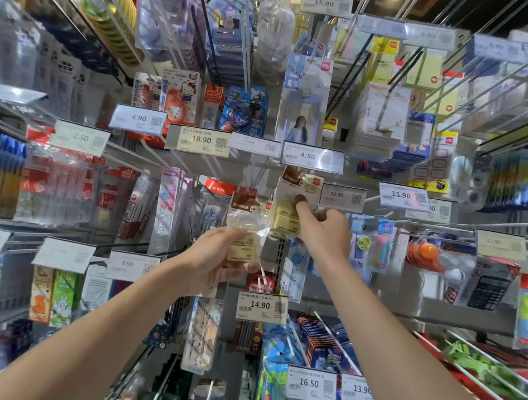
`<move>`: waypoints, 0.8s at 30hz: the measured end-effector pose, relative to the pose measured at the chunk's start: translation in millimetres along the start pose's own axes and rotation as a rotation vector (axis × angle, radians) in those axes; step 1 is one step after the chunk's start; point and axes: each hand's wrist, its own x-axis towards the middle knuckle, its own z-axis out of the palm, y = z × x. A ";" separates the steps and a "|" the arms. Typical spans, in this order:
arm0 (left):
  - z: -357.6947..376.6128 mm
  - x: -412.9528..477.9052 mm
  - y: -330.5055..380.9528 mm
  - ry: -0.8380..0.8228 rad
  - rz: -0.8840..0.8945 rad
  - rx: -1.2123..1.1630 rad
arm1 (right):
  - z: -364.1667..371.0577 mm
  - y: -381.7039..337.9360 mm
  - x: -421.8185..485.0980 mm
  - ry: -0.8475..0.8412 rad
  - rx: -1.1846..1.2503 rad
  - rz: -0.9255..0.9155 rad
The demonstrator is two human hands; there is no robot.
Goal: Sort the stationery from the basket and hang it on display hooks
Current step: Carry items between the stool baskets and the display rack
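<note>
1. Head view: two eraser packs are held, one per hand, near the middle of the hook wall.
2. The left hand [214, 259] grips the left eraser pack [244, 230], fingers curled round it; two beige blocks show.
3. The right hand [324, 232] pinches the right eraser pack [290, 202], thumb on its front, below the 4.50 price tag [312, 157].

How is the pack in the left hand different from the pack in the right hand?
The left pack sits lower than the right pack. The left hand grips the left pack's bottom; the right hand pinches the right pack, thumb in front. Both are clear bags of yellowish blocks with brown tops.
</note>
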 end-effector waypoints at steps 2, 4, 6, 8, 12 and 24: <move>0.7 -0.2 0.7 0.007 0.002 0.003 | 0.2 6.4 -6.5 -0.033 0.025 -0.042; 1.6 0.2 0.5 0.021 0.008 0.016 | -0.2 9.4 -6.2 -0.038 0.057 -0.056; 3.8 -1.4 0.7 0.033 0.013 0.026 | -0.1 8.2 -0.1 -0.039 0.050 -0.038; 5.0 -2.8 0.8 0.041 0.019 0.027 | 1.8 5.4 8.0 -0.020 0.031 0.013; 4.8 -3.6 1.1 0.062 0.028 0.027 | 8.1 7.6 17.5 -0.009 -0.047 0.111; 13.9 -6.9 0.5 0.051 0.022 0.119 | 20.7 20.1 -44.0 -0.509 0.102 -0.207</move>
